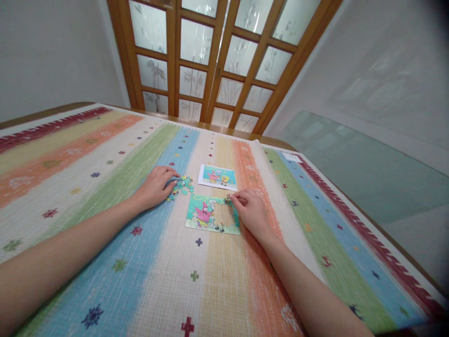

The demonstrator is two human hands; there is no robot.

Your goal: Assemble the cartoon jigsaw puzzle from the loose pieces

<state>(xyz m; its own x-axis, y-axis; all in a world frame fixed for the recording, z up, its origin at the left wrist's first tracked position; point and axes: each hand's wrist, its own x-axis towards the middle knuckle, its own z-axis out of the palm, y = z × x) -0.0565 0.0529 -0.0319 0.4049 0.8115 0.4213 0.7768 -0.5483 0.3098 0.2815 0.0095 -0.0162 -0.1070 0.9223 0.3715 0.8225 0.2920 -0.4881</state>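
Note:
A partly assembled jigsaw puzzle (pixel 199 218) lies flat on the tablecloth, showing a pink starfish character; a gap on its right half exposes the cloth. At the gap's upper edge, my right hand (pixel 251 210) pinches a small puzzle piece (pixel 227 199) between thumb and fingertips. My left hand (pixel 157 185) rests at the side of a heap of loose puzzle pieces (pixel 184 184), its thumb and fingers apart and the fingertips touching the heap. Just beyond the puzzle lies a printed reference picture (pixel 218 177) with the starfish and a yellow square character.
A striped tablecloth (pixel 182 281) covers the table. Wooden doors with frosted panes (pixel 196 42) stand past the far edge. To the right, a pale glass panel (pixel 336 154) is by the wall, and a small white label (pixel 292 157) is on the cloth.

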